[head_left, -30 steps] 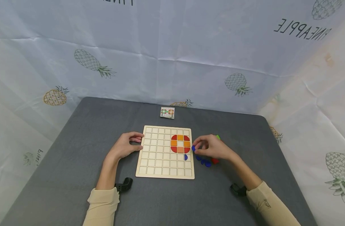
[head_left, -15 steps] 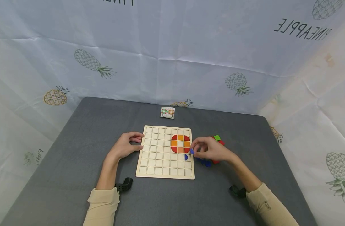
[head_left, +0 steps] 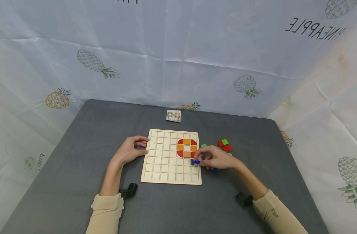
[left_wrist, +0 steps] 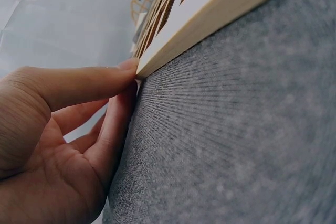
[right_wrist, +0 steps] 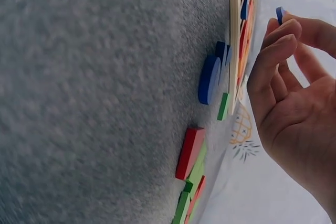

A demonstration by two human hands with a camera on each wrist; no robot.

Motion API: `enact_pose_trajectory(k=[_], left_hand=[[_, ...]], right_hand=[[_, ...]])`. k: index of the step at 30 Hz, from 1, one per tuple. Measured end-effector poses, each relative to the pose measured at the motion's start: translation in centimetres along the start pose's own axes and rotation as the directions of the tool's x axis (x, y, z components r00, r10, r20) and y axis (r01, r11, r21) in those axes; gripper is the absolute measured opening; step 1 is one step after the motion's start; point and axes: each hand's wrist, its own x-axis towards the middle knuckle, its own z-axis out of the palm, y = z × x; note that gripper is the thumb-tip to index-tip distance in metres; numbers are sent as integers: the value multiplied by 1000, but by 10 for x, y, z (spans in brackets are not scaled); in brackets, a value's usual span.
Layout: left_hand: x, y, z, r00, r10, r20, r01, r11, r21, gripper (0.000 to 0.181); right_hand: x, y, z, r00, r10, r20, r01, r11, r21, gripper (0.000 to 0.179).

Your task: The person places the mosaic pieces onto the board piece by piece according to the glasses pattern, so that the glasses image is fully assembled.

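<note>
A pale wooden grid board (head_left: 164,167) lies on the dark table. My left hand (head_left: 128,149) rests against its left edge, thumb and fingertips spread and touching the side; the left wrist view shows the thumb tip at the board's rim. My right hand (head_left: 218,156) pinches a small blue piece (right_wrist: 279,15) between thumb and finger over the board's right edge. Beside that piece, another blue piece (head_left: 192,162) with a rounded side sits in a cell. Above it on the board, red and orange pieces (head_left: 187,141) form a rounded ring.
More blue pieces (right_wrist: 210,80) lie on the table right of the board, partly under my right hand. Red and green pieces (head_left: 225,145) are clustered farther right. A pattern card (head_left: 173,115) lies behind the board, before a pineapple-print curtain (head_left: 178,74).
My right hand has moved left and nearer to me, bringing the blue piece from beside the board to over its right edge. My left hand has stayed in place.
</note>
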Motion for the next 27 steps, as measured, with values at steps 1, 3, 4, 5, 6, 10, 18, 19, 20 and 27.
enact_pose_trajectory(k=[1,3,4,5,6,10,18,19,20,27], left_hand=[[0,0,0,1000,0,0,0,1000,1,51],[1,0,0,1000,0,0,0,1000,3,51],[1,0,0,1000,0,0,0,1000,2,51],[1,0,0,1000,-1,-1,1,1000,3,51],[1,1,0,1000,-3,0,3,1000,2,51],[0,1,0,1000,-9,3,9,1000,-1,51],[0,1,0,1000,-7,3,7,1000,0,51],[0,1,0,1000,-4,3,4,1000,2,51],[0,1,0,1000,-7,1,7,1000,1,51],[-1,1,1,1000,-7,0,7,1000,3,51]], right_hand=[[0,0,1,1000,0,1,0,1000,-7,18],[1,1,2,1000,-1,3,1,1000,-19,18],[2,1,2,1000,-2,4,2,1000,-25,17],[2,2,2,1000,-4,5,4,1000,-30,17],[3,3,3,1000,-7,7,7,999,-35,17],[4,4,5,1000,-25,14,26,998,-60,17],[6,1,9,999,-19,29,23,987,-157,18],[7,0,10,999,-17,31,22,985,-169,18],[7,-1,11,999,-17,31,22,983,-182,18],[7,-9,18,1000,-4,-16,0,967,-254,9]])
